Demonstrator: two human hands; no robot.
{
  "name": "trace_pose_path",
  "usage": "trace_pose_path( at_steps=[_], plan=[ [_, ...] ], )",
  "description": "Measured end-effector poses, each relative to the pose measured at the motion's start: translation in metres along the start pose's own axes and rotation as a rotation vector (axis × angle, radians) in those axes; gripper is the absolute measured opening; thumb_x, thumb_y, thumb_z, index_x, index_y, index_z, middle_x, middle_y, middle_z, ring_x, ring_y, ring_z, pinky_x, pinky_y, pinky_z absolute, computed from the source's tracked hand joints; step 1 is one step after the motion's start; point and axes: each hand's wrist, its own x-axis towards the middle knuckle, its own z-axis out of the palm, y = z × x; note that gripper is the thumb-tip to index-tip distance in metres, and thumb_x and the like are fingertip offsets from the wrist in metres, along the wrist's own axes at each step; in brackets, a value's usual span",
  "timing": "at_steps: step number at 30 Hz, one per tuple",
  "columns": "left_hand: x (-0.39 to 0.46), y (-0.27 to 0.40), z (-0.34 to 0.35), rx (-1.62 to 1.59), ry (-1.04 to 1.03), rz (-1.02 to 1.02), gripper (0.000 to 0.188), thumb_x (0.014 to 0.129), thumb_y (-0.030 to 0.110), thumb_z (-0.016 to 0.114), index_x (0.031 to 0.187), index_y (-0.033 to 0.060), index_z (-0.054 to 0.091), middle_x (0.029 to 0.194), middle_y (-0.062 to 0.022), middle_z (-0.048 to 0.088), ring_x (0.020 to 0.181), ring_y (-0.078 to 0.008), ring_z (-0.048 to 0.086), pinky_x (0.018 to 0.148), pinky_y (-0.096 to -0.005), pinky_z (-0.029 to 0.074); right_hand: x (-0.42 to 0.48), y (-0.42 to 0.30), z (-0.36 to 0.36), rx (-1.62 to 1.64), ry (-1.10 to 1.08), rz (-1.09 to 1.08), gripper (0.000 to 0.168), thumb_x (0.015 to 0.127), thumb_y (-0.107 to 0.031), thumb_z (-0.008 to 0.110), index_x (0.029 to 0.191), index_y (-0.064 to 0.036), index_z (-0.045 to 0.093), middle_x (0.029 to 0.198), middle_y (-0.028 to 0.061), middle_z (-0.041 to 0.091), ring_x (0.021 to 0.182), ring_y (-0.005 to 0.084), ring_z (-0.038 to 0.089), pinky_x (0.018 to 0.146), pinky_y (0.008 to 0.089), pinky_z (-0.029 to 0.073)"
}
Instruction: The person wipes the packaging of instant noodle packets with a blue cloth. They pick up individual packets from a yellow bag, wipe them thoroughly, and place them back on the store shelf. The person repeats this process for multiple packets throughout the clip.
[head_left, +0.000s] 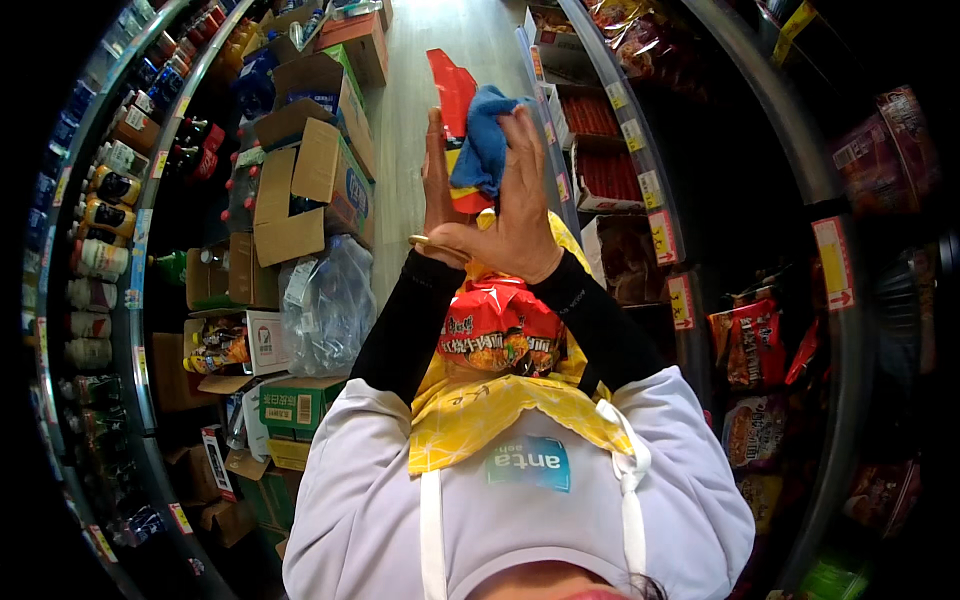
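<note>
My left hand is raised edge-on before me, its fingers straight and a gold-coloured bangle at its wrist. Beside its fingers are red-and-yellow pieces, partly behind a blue cloth. My right hand has its fingertips over the cloth's right edge, and its thumb reaches across towards the left wrist. Whether the left hand grips anything is hidden. Below the hands, against my yellow apron, rests a red multipack of instant noodles.
Shelves of bottled drinks line the left side, with opened cardboard boxes and plastic-wrapped bottles on the floor. On the right, shelves hold red noodle packs and boxed packets. A pale floor aisle runs ahead.
</note>
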Motion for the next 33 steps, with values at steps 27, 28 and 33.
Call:
trace_pose_path(
  at_steps=[27,28,33],
  plan=[
    [-0.016,0.013,-0.023,-0.326,0.009,-0.179,0.043,0.079,-0.001,0.055,0.121,-0.0031,0.050,0.118,-0.0156,0.059,0.105,-0.0279,0.060,0.094,-0.0409,0.047,0.048,0.043,-0.022,-0.141,-0.031,-0.161,0.027,0.073,-0.009,0.068,0.099,-0.004,0.064,0.115,0.0146,0.055,0.103,0.0325,0.053,0.093,0.0395,0.041],
    [-0.018,0.013,-0.024,-0.306,-0.005,-0.170,0.044,0.078,-0.001,0.055,0.122,-0.0031,0.050,0.119,-0.0158,0.059,0.106,-0.0284,0.060,0.095,-0.0415,0.047,0.054,0.051,-0.022,-0.115,0.004,-0.093,0.021,0.076,-0.011,0.066,0.097,-0.004,0.065,0.108,0.0139,0.059,0.099,0.0331,0.055,0.094,0.0411,0.041],
    [-0.029,0.026,-0.037,-0.333,-0.040,-0.195,0.043,0.078,-0.002,0.054,0.121,-0.0048,0.050,0.120,-0.0172,0.058,0.108,-0.0289,0.059,0.094,-0.0424,0.047,0.062,0.097,-0.038,0.002,-0.018,0.357,0.019,0.085,-0.018,0.062,0.082,0.000,0.066,0.086,0.0087,0.064,0.084,0.0227,0.062,0.076,0.0348,0.049]
  ],
)
